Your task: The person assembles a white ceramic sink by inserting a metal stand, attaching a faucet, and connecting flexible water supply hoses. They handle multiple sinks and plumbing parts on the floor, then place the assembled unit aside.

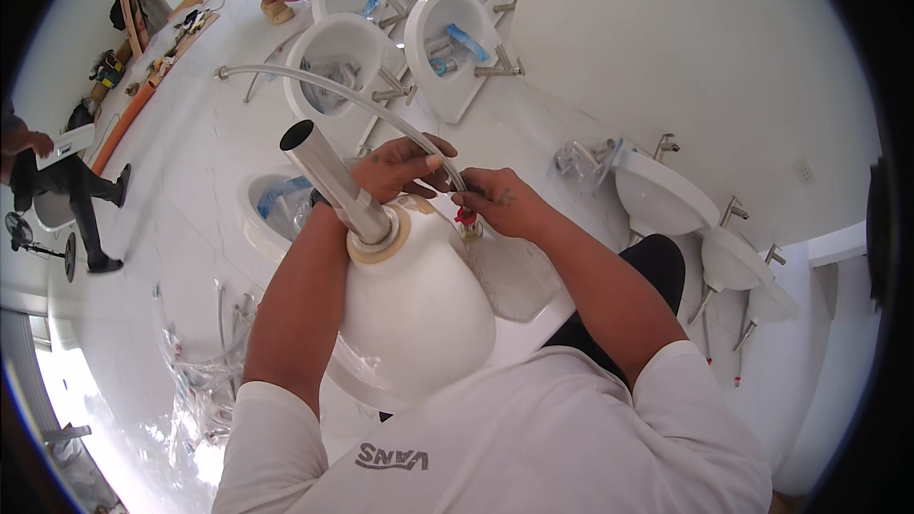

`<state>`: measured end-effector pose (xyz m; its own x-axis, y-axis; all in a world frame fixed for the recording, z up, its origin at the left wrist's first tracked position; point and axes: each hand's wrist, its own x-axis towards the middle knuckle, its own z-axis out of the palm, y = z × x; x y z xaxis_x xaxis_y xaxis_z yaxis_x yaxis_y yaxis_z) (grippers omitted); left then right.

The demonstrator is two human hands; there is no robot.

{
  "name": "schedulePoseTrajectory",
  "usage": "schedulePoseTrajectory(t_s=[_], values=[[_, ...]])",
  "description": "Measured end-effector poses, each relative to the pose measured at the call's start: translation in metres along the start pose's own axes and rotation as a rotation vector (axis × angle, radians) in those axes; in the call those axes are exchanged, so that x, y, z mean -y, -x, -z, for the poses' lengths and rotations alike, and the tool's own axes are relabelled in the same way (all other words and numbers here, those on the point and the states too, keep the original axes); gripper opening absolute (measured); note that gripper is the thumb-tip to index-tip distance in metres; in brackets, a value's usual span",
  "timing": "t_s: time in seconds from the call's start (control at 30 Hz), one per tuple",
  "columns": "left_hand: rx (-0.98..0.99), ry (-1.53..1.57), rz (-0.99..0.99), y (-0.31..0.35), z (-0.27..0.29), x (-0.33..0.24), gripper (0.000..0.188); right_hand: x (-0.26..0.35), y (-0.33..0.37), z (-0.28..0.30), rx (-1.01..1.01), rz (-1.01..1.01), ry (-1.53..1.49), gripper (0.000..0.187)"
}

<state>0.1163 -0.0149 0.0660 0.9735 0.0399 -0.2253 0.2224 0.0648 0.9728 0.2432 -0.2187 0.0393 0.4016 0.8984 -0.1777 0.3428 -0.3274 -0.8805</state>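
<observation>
From my remote seat, I see a flexible hose point(367, 105) arcing down and rightward to both hands.
Left to right: its free end extends past the metal pipe point(328, 171) on the upturned basin point(419, 305); my left hand point(395, 169) curls closed about the hose; the red-collared fitting point(466, 217) sits just below; my right hand point(500, 200), nearer it, pinches the hose's lower end.

Left forearm point(303, 305) runs up left of the metal pipe point(331, 179), wrist passing behind it; left hand point(392, 169) just right of it, fingers point(439, 145) curled. Right forearm point(605, 276) angles in from right of pipe; right hand point(505, 200) farther right, pinching.
</observation>
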Motion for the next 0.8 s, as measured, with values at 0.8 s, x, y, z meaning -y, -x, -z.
schedulePoseTrajectory(t_s=[0.8], values=[[-0.020,0.004,-0.014,0.002,-0.003,-0.001,0.032,-0.036,0.009,0.002,0.075,0.167,0.372,0.028]])
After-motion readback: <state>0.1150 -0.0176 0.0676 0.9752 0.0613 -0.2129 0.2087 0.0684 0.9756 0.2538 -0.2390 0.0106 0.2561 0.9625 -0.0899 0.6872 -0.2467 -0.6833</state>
